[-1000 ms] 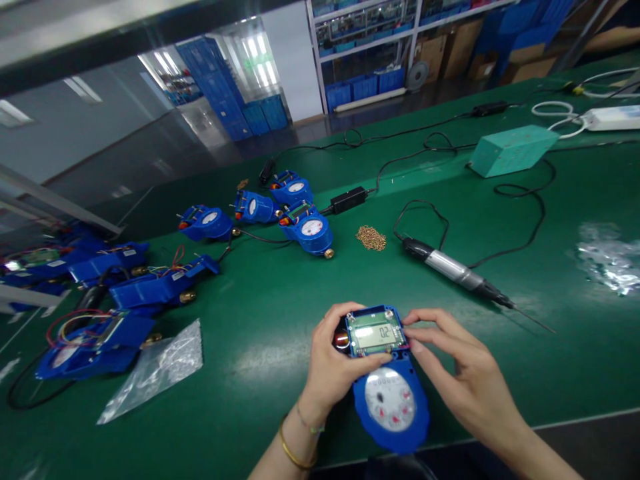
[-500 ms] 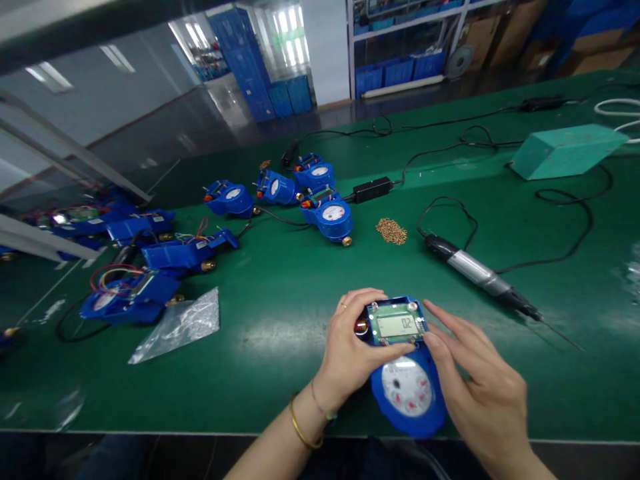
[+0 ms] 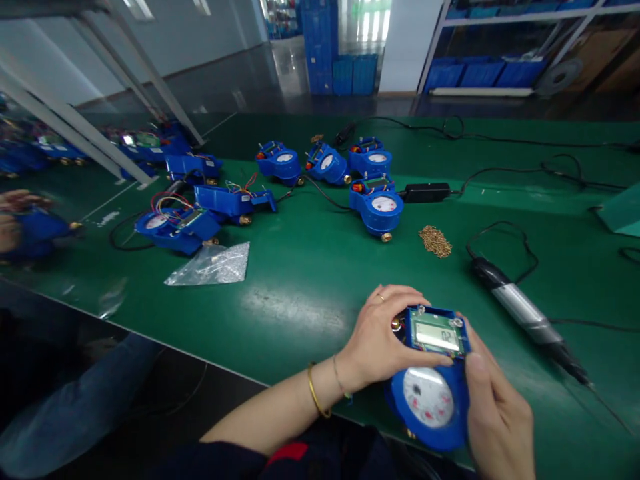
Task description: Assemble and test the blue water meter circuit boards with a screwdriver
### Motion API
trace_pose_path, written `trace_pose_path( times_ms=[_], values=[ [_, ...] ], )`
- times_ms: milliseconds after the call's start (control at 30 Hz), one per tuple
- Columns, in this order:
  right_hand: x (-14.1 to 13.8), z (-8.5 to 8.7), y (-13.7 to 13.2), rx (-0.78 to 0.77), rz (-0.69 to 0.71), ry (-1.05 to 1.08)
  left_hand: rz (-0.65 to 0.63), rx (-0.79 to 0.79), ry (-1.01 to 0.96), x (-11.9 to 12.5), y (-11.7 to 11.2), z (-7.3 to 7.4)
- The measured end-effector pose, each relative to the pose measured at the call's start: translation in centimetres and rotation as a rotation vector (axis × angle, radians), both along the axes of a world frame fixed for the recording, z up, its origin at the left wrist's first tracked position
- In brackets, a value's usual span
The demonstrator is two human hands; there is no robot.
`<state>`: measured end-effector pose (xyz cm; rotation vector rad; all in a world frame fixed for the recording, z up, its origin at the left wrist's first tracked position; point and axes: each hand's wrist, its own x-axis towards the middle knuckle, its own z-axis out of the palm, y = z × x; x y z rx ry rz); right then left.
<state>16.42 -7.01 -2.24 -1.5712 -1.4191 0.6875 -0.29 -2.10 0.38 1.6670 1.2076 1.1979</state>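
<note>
A blue water meter (image 3: 430, 407) with a round white dial and an uncovered circuit board with a small lit display (image 3: 438, 337) lies at the bench's front edge. Around its upper left side wraps my left hand (image 3: 383, 337), with the thumb across the lower edge of the board. My right hand (image 3: 497, 400) grips the meter's right side, its thumb by the board's right corner and its other fingers partly hidden behind the housing. To the right rests an electric screwdriver (image 3: 525, 313), its long bit pointing toward the front. A pile of small brass screws (image 3: 435, 241) sits beyond the hands.
Several blue meters stand further back, one (image 3: 381, 203) beside a black adapter box (image 3: 427, 193). At left are meters with loose wires (image 3: 175, 223) and a clear plastic bag (image 3: 215, 263). Another person's hand (image 3: 10, 223) holds a meter at far left. Cables cross the back.
My view has swung left, so the bench things appear further right. My right hand has closed in against the meter's side. Another person's hand and meter have come into view at the left.
</note>
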Motion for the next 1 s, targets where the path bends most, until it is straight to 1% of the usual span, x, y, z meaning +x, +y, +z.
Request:
trace_pose_path(
  times_ms=[100, 200, 300, 367, 433, 500, 600, 667, 733, 800, 900, 1000],
  values=[
    [0.6, -0.3, 0.2, 0.014, 0.064, -0.013, 0.012, 0.022, 0.096, -0.1, 0.0, 0.1],
    [1.3, -0.7, 0.3, 0.036, 0.131, -0.054, 0.008, 0.035, 0.145, -0.2, -0.1, 0.3],
    [2.1, -1.5, 0.6, 0.036, 0.191, 0.050, 0.012, 0.051, 0.150, -0.3, -0.2, 0.3],
    [2.9, -1.8, 1.2, 0.043, 0.296, 0.168, 0.009, 0.078, 0.119, -0.3, -0.3, 0.0],
    [3.9, -1.9, 2.1, 0.043, 0.449, 0.229, 0.012, 0.126, 0.071, -0.3, -0.3, -0.4],
    [4.9, -1.4, 3.3, 0.069, 0.554, 0.211, 0.013, 0.175, 0.028, -0.3, -0.2, -0.9],
    [6.0, -0.2, 5.4, 0.118, 0.643, 0.072, -0.003, 0.205, 0.000, -0.4, -0.1, -1.5],
    [6.3, 0.6, 6.9, 0.115, 0.717, -0.044, -0.012, 0.216, -0.006, -0.5, -0.1, -1.7],
    [6.3, 1.2, 8.4, 0.113, 0.798, -0.117, -0.014, 0.229, -0.013, -0.5, -0.1, -1.8],
    [6.2, 1.5, 9.8, 0.084, 0.895, -0.146, -0.015, 0.245, -0.023, -0.5, -0.1, -1.8],
    [5.8, 1.7, 11.4, -0.036, 1.067, -0.179, -0.012, 0.302, -0.064, -0.4, -0.1, -1.8],
    [5.4, 2.0, 12.5, -0.091, 1.142, -0.201, -0.018, 0.331, -0.089, -0.3, -0.1, -2.1]
  ],
)
